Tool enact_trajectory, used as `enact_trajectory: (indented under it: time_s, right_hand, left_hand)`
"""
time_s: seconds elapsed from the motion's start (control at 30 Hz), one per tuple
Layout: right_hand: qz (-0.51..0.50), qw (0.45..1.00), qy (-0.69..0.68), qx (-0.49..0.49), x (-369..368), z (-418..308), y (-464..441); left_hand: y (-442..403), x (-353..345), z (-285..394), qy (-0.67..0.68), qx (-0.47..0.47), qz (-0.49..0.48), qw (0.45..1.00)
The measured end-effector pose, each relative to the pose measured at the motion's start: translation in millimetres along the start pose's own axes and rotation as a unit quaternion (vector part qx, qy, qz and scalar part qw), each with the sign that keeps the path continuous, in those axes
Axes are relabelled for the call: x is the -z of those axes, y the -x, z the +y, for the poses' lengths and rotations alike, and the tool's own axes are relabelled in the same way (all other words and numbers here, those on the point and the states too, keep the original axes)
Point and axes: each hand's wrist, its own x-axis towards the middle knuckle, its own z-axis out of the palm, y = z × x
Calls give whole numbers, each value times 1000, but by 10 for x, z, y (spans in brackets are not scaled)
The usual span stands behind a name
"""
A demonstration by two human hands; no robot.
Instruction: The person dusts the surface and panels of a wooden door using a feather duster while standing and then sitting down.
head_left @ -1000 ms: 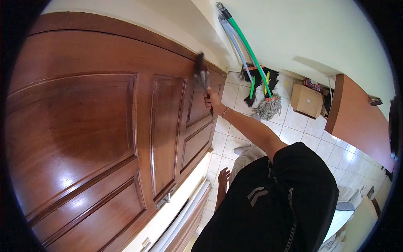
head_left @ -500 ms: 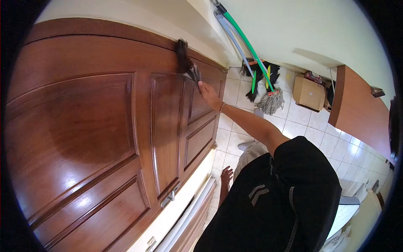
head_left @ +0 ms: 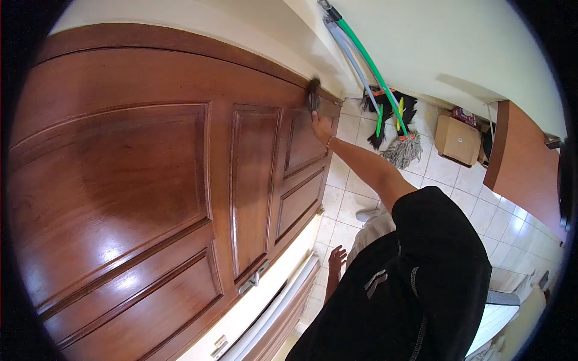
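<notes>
My right hand (head_left: pixel 322 127) is closed around a dark feather duster (head_left: pixel 313 95), whose bristles are blurred. The duster is at the upper edge of the brown wooden door (head_left: pixel 250 180), near its far corner. Lower down, my left hand (head_left: pixel 338 259) hangs beside my body, away from the door, with its fingers apart and nothing in it. A metal door handle (head_left: pixel 255 279) is on the door's near lower part.
Brooms and a mop (head_left: pixel 404 150) with long green and grey handles lean against the wall. Beyond them, a cardboard box (head_left: pixel 458 140) sits on the tiled floor (head_left: pixel 346 207). An orange-brown wooden panel (head_left: pixel 524 162) stands at the right.
The duster first moved left along the door's upper edge, then back right toward the far corner. The view has shifted slightly. My left hand still hangs open.
</notes>
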Motion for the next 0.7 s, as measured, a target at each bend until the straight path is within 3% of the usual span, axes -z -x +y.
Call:
enact_trajectory:
  time_s: [0.03, 0.13, 0.23, 0.33, 0.4, 0.47, 0.53, 0.63, 0.7]
  right_hand:
    - [43, 994, 27, 92, 20, -14, 43]
    - [25, 991, 56, 116, -4, 18, 56]
    - [-114, 985, -9, -128, 54, -77, 8]
    - [-90, 989, 35, 113, -18, -160, 489]
    - [-101, 952, 85, 277, -109, -142, 669]
    - [-160, 960, 50, 223, -227, -60, 830]
    - [-250, 964, -75, -55, -420, 37, 941]
    - [-227, 966, 27, 121, -492, 75, 1194]
    - [-263, 962, 47, 54, -469, -21, 1369]
  left_hand:
    - [14, 3, -37, -2, -7, 1, 1000]
    - [29, 80, -108, 15, -2, -20, 1000]
    - [88, 95, -160, -46, -22, -9, 999]
    - [56, 132, -68, -46, 11, 11, 999]
    - [14, 128, -29, -42, 32, 18, 998]
    - [-41, 97, 6, -112, 8, 29, 993]
    - [-115, 108, 80, -95, 8, 35, 995]
    - [-123, 196, 168, -29, -28, 26, 999]
    - [-49, 166, 201, -47, -61, 37, 996]
